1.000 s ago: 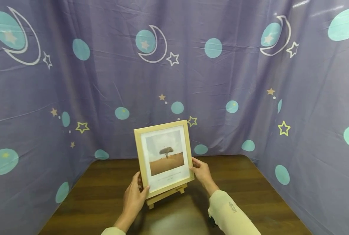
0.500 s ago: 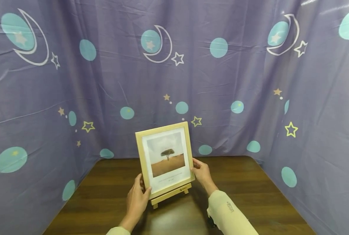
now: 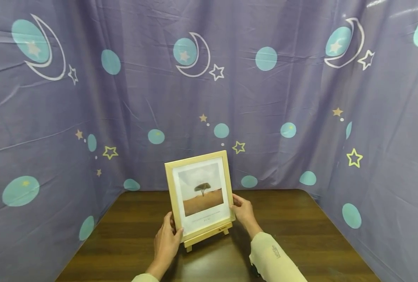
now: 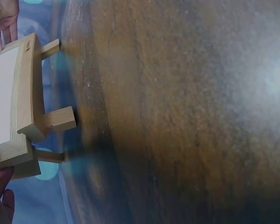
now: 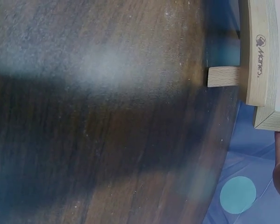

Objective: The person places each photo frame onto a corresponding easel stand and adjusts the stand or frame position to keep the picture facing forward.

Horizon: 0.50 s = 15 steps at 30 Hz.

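A pale wooden picture frame [image 3: 179, 188], holding a print of a lone tree on brown ground, leans tilted on a small wooden tabletop easel [image 3: 209, 234]. My left hand [image 3: 167, 239] grips the frame's lower left side, thumb on the front. On the opposite side my right hand [image 3: 243, 211] holds the lower right edge. In the left wrist view, the frame's bottom corner [image 4: 18, 151] sits against the easel's front ledge [image 4: 30, 88], sticking out past its end. The ledge's printed lettering [image 5: 260, 58] shows in the right wrist view. The frame hides most of the easel.
The easel's short feet stand on a dark brown wooden table [image 3: 283, 227] with rounded far corners. A purple curtain [image 3: 265, 98] with moons, stars and teal dots surrounds the table at the back and both sides.
The head view has turned slightly left, so the scene sits further right. The frame has come down slightly closer to the ledge and left relative to the easel. Both hands keep their hold.
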{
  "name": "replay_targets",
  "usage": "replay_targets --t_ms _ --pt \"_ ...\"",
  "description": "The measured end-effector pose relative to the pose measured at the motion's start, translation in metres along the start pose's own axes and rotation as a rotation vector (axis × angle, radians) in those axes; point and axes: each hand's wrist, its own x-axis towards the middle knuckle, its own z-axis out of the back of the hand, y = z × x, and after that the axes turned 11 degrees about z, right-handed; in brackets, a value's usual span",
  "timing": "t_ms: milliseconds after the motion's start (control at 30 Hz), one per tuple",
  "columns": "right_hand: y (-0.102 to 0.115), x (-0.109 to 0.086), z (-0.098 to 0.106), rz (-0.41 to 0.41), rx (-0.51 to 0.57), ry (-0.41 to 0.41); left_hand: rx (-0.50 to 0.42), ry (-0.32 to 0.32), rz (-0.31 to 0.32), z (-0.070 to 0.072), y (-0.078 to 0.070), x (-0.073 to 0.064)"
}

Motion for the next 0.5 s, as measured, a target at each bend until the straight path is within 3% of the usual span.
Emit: replay_targets --t_ms 267,500 --pt "-0.005 -0.002 0.0002 0.037 0.022 0.02 -0.005 -0.01 0.018 -0.0039 0.0039 0.0004" --pt "-0.0054 -0.003 0.0007 0.031 -0.003 0.043 0.005 0.025 0.032 -0.0051 0.0055 0.002"
